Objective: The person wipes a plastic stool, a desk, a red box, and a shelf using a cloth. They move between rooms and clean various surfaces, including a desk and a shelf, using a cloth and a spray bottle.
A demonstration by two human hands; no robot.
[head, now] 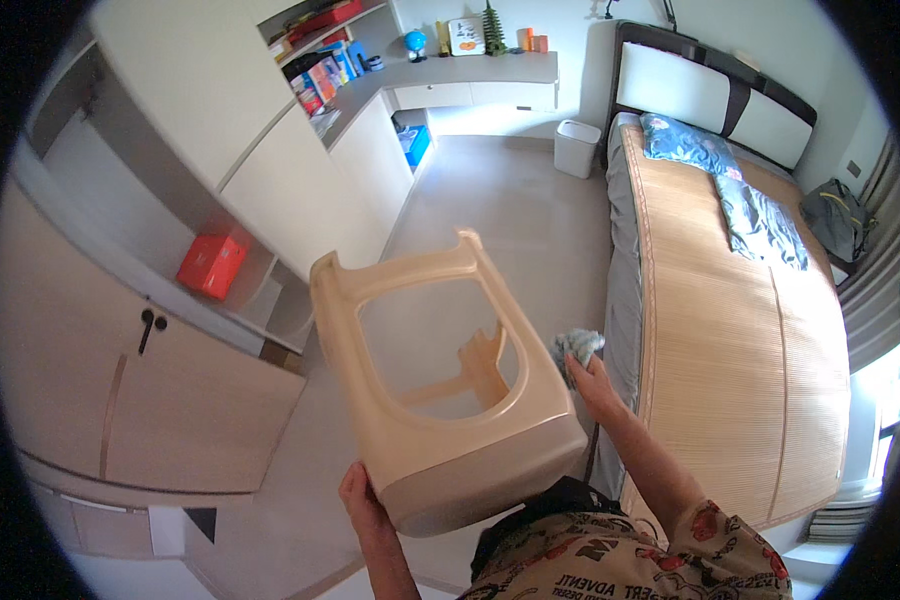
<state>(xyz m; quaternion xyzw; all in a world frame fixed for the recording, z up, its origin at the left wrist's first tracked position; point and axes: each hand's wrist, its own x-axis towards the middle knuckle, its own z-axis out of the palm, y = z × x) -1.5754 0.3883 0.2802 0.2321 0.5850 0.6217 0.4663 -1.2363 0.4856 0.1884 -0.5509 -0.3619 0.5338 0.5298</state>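
Observation:
Before my body a beige plastic stool [427,442] is held up off the floor, tilted on its side, with its open frame facing away to the left. My left hand [363,495] grips its lower left edge, near the grey-brown seat end; part of the fingers is hidden behind the plastic. On the stool's right side, my right hand [591,382] holds a crumpled grey-green cloth [577,345]. That cloth is close to the stool's right edge; whether it touches the plastic I cannot tell. Through the stool's opening another leg part and the floor show.
A bed with a woven mat [712,337] runs along the right, with blue pillows [686,142] on it. Beyond the stool stands a white bin [577,148]. Cabinets [300,180] and a door with a black handle [146,330] line the left. A red box [211,265] sits on a low shelf.

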